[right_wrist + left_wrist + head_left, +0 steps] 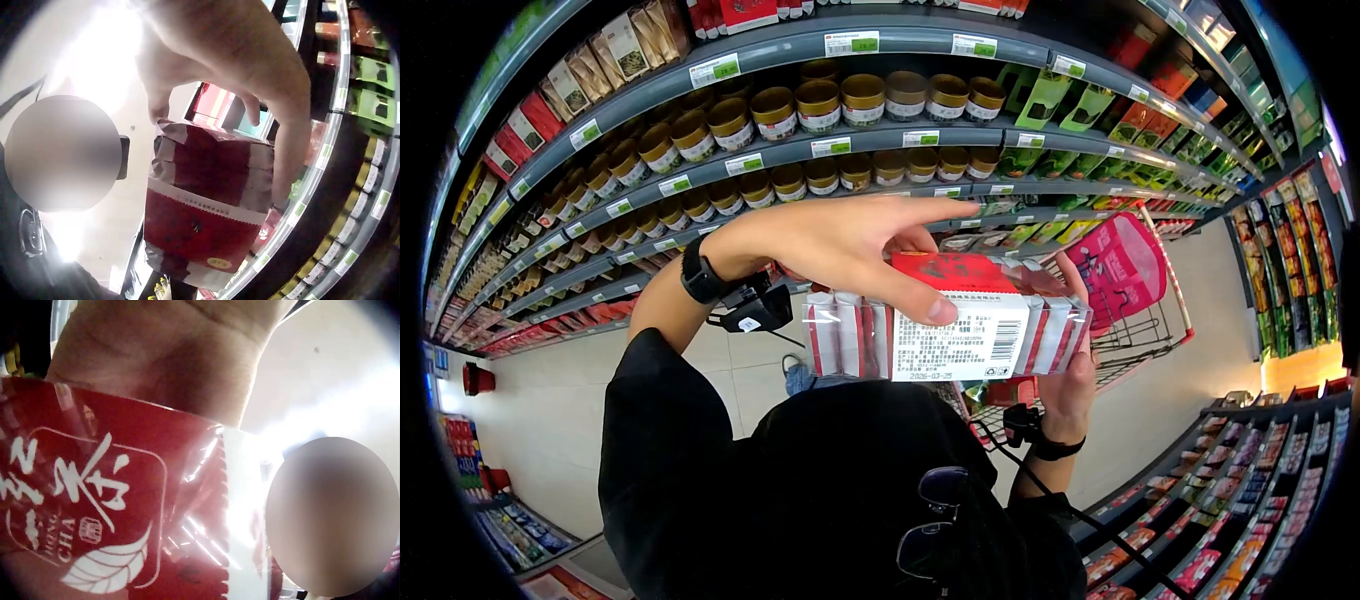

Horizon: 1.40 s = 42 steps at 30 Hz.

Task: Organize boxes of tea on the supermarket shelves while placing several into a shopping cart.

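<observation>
Both hands hold a clear-wrapped pack of red and white sachets with a red band and a white printed label, tilted towards the head camera. The left hand lays its thumb on the label while its index finger stretches out above the pack; other fingers are partly hidden behind. At the pack's right end, the right hand grips with thumb and fingers. White characters and a leaf mark the red wrapper beside the left palm. In the right wrist view, the right hand spans the pack.
Curved shelves carry rows of gold-lidded jars and green packets. A shopping cart with a pink bag stands beyond the right hand. More shelving lies at lower right. Sunglasses hang on the black shirt.
</observation>
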### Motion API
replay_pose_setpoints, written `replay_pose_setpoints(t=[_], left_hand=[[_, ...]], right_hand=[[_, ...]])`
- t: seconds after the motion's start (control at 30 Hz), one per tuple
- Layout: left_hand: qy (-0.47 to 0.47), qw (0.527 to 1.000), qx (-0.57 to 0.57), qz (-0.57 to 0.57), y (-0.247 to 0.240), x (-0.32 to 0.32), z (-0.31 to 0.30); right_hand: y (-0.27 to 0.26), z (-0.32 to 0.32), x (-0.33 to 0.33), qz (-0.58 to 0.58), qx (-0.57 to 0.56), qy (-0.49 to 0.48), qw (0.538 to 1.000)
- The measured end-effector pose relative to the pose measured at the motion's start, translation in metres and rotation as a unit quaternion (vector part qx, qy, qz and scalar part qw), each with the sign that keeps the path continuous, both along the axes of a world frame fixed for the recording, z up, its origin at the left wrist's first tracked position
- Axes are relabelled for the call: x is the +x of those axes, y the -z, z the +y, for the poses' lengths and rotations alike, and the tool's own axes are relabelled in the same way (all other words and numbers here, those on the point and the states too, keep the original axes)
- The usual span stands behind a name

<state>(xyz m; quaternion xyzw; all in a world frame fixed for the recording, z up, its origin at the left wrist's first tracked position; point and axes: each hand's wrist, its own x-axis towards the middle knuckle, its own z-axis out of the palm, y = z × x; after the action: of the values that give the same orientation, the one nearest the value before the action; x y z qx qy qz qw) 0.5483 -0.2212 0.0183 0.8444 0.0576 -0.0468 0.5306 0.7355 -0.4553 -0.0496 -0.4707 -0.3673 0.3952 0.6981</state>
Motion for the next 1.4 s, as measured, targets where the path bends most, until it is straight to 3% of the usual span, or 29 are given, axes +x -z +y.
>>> replay_pose_setpoints(t=[0.6,0.83,0.97,1.03,1.17,1.27,1.33,1.4], left_hand=[[0.047,0.999,0.004,0.008,0.002,0.007,-0.007],[-0.011,0.995,-0.066,-0.071,0.014,-0.020,0.002],[-0.078,0.993,-0.090,-0.014,0.028,-0.043,0.007],[-0.127,0.979,-0.160,-0.010,0.051,-0.049,0.005],[-0.184,0.955,-0.230,-0.040,0.063,-0.057,-0.011],[-0.208,0.900,-0.377,-0.063,0.057,-0.057,-0.016],[-0.220,0.885,-0.396,-0.106,0.049,-0.060,-0.019],[-0.230,0.895,-0.344,-0.169,0.055,-0.063,-0.012]], right_hand=[[0.004,-0.021,-0.015,0.017,0.035,0.115,0.993],[0.003,-0.024,-0.015,0.036,0.055,0.127,0.990],[0.006,-0.024,-0.010,0.040,0.071,0.147,0.986],[0.007,-0.022,-0.010,0.021,0.076,0.167,0.983],[0.010,-0.019,-0.005,0.000,0.091,0.134,0.987],[0.031,-0.019,0.008,-0.078,0.133,0.115,0.981],[0.032,-0.015,0.012,-0.082,0.136,0.057,0.986],[0.033,-0.011,0.020,-0.092,0.106,0.019,0.990]])
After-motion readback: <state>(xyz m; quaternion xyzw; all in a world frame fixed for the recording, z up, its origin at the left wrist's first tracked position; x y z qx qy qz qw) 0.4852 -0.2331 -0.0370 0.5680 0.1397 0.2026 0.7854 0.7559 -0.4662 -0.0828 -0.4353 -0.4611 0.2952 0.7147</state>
